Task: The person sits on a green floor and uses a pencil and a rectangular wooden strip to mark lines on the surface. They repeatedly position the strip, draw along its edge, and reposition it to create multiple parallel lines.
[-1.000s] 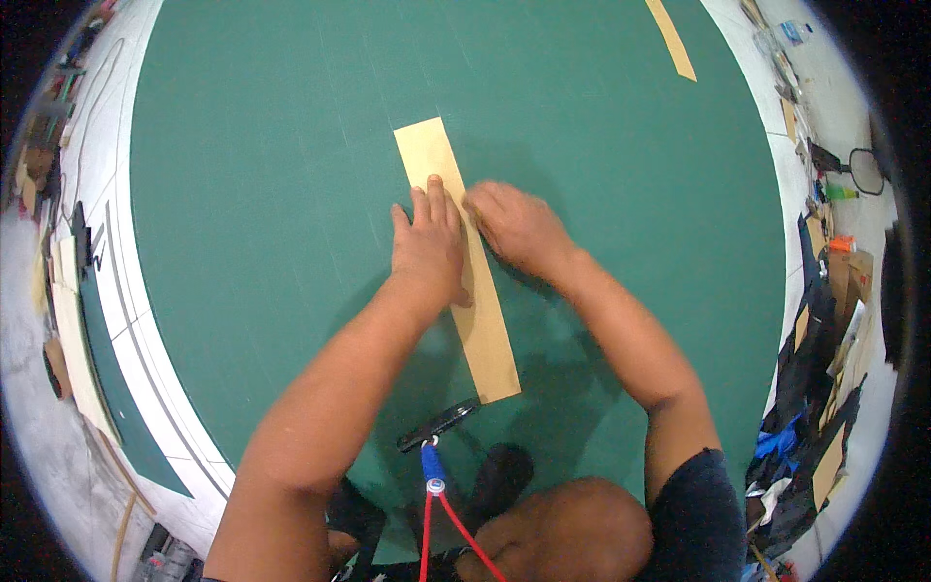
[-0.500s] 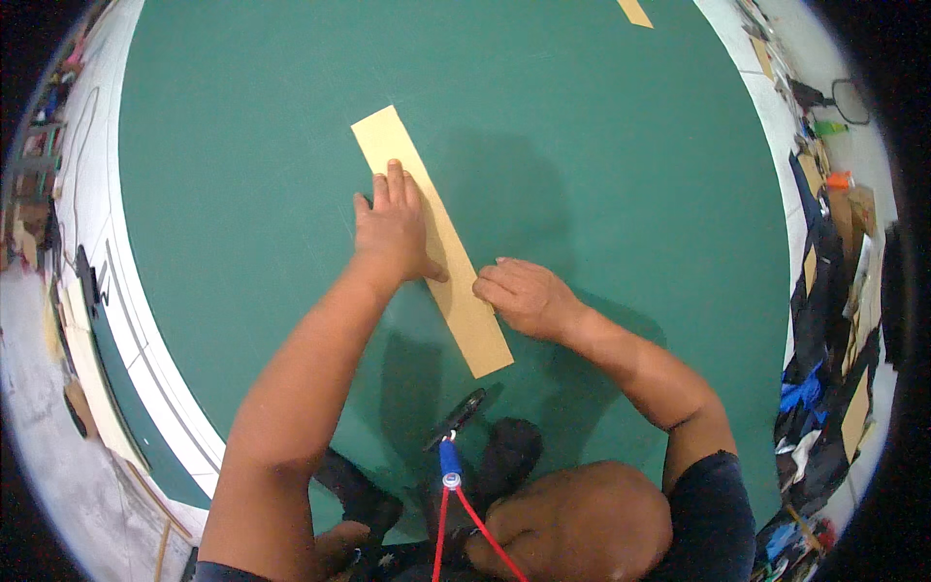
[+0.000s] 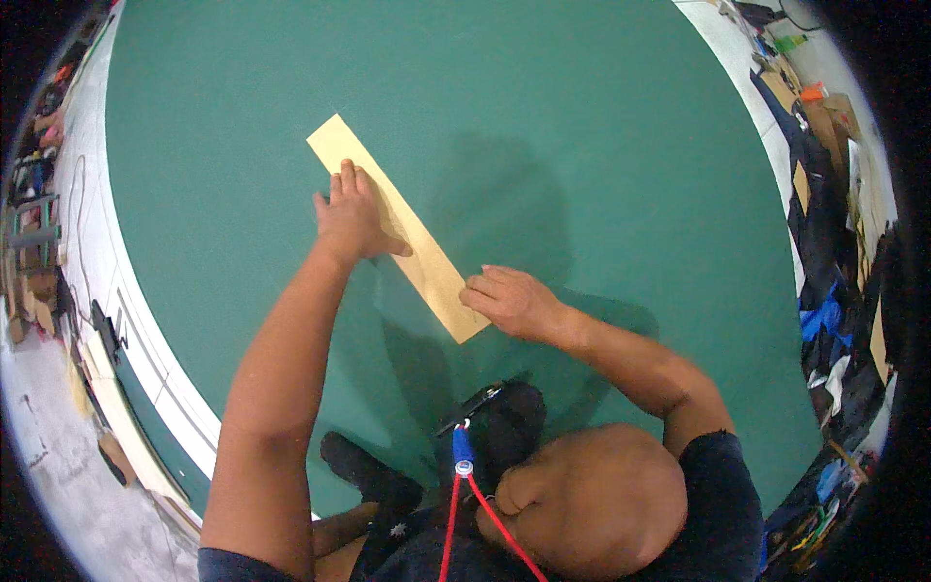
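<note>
Well, the strip point(image 3: 438, 274) slants just left of mid-frame on the green sheet point(image 3: 659, 194); the left hand point(image 3: 351, 223) spreads its fingers flat on it, gripping nothing; the right hand point(image 3: 519, 303) curls its fingers by its lower end, any hold hidden. Even left-hand pressure should stop slipping.

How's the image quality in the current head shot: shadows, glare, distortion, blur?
Head view: soft shadows on the green mat around the right hand; no strong glare on the mat; fisheye bows the mat's sides outward, corners black; yellow strip and left hand readable, clutter along the right rim softer.
</note>
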